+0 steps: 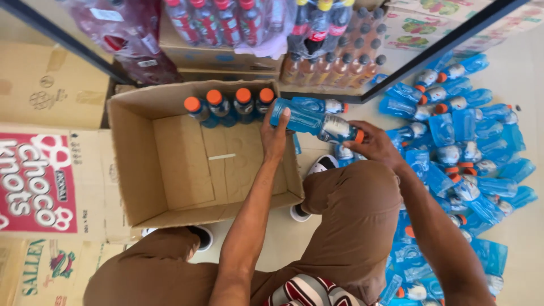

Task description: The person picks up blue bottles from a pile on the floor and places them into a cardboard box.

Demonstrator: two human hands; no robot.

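Person crouches, brown trousers [351, 226] nearest. Left hand [275, 133] and right hand [371, 144] share one blue bottle [314, 122], lying sideways over box's 3 o'clock wall; fingers of both wrapped round it. Cardboard box [181, 170] open, four orange-capped bottles [229, 105] upright along 12 o'clock wall. Heap of blue bottles [464, 147] on floor, 3 o'clock.

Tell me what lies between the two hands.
Head view: a blue bottle with an orange cap spans the gap, left hand at its base, right hand at its cap end.
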